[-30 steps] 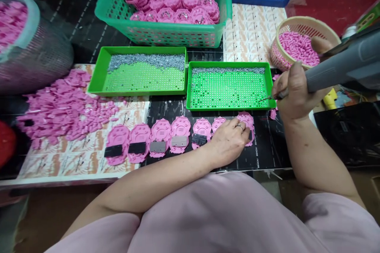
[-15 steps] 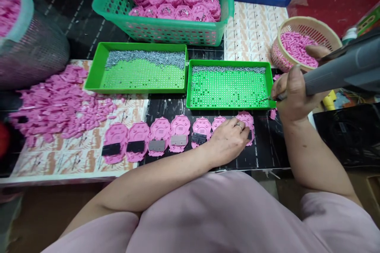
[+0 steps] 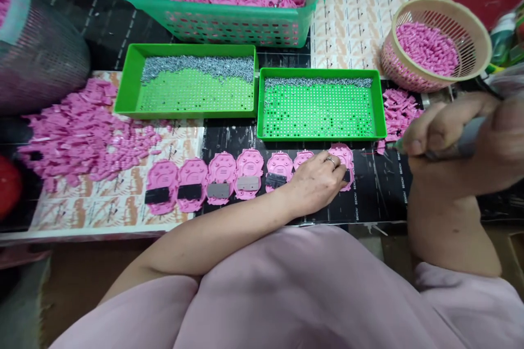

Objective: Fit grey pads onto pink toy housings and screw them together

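On the left, a pile of loose pink parts (image 3: 77, 136) lies beside a row of pink casings (image 3: 161, 172) bearing black or grey blocks. The left hand (image 3: 315, 180) stays put, fingers bent over the end casing (image 3: 340, 152) on the tabletop (image 3: 385, 196); how firmly it grips, I cannot tell. The change is farther right: the right hand (image 3: 456, 117), closed around a grey tool (image 3: 466, 140), has drawn clear of the right green tray (image 3: 321, 134). The blurred tip now points toward the end casing, so the tool seems to be done at the tray.
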`<action>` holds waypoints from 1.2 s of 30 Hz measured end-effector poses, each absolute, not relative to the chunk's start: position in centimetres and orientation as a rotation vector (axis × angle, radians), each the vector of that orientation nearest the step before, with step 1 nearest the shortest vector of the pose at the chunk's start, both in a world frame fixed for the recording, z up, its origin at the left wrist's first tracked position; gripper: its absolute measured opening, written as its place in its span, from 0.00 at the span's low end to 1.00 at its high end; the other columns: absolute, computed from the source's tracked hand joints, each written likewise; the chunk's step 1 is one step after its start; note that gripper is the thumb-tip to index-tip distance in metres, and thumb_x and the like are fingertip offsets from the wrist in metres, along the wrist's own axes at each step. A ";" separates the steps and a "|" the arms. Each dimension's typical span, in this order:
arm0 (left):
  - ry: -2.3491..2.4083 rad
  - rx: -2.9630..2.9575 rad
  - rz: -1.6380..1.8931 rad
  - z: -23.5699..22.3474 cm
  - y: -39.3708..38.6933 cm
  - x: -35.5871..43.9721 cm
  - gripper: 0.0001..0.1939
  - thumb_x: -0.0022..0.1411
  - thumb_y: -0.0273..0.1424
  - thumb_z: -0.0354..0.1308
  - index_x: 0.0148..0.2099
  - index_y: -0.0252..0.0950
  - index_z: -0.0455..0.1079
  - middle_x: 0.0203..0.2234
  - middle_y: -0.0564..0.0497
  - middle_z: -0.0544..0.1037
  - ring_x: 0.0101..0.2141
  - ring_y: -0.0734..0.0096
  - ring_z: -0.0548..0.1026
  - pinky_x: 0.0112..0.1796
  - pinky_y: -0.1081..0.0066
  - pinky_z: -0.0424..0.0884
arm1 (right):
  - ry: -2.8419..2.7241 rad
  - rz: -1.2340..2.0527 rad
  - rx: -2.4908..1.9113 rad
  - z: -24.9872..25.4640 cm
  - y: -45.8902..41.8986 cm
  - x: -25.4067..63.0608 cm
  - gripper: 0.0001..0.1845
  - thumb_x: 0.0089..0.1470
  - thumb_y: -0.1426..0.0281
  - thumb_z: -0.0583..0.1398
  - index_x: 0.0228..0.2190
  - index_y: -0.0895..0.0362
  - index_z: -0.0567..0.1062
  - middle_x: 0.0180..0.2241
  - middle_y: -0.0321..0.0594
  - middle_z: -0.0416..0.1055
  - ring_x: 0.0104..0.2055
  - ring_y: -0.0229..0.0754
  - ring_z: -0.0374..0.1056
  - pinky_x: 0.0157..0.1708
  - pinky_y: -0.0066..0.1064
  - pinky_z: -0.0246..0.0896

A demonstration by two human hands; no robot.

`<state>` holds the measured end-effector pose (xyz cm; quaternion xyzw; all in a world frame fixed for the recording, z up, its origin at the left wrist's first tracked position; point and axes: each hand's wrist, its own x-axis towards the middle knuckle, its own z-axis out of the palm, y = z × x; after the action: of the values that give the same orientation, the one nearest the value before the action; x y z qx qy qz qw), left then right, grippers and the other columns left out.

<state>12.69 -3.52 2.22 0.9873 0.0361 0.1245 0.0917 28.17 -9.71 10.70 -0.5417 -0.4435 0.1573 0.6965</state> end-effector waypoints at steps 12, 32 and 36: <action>0.080 2.954 0.354 1.9 -3.6 12.8 0.14 0.69 0.35 0.52 0.43 0.28 0.71 0.34 0.44 0.76 0.38 0.62 0.72 0.41 0.65 0.69 | -1.026 0.459 -1.051 8.5 -11.9 25.7 0.21 0.56 0.62 0.61 0.16 0.55 0.65 0.13 0.30 0.56 0.14 0.33 0.57 0.12 0.31 0.47; 0.106 2.942 0.315 1.9 -4.0 13.3 0.11 0.68 0.31 0.51 0.39 0.29 0.72 0.32 0.44 0.75 0.37 0.60 0.71 0.38 0.64 0.68 | -1.165 0.380 -1.088 6.7 -12.1 25.7 0.16 0.60 0.65 0.56 0.20 0.52 0.68 0.15 0.30 0.56 0.14 0.34 0.56 0.12 0.30 0.50; 0.109 2.943 0.340 1.9 -4.1 13.2 0.11 0.67 0.31 0.52 0.38 0.30 0.72 0.31 0.44 0.74 0.37 0.60 0.71 0.38 0.64 0.67 | -1.151 0.400 -1.026 6.6 -12.2 25.8 0.07 0.57 0.69 0.59 0.38 0.46 0.74 0.17 0.28 0.61 0.14 0.35 0.57 0.13 0.31 0.54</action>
<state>13.23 -4.10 1.88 0.9888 0.0367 0.1144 0.0885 25.85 -12.16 6.61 -0.4604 -0.5165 0.1796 0.6993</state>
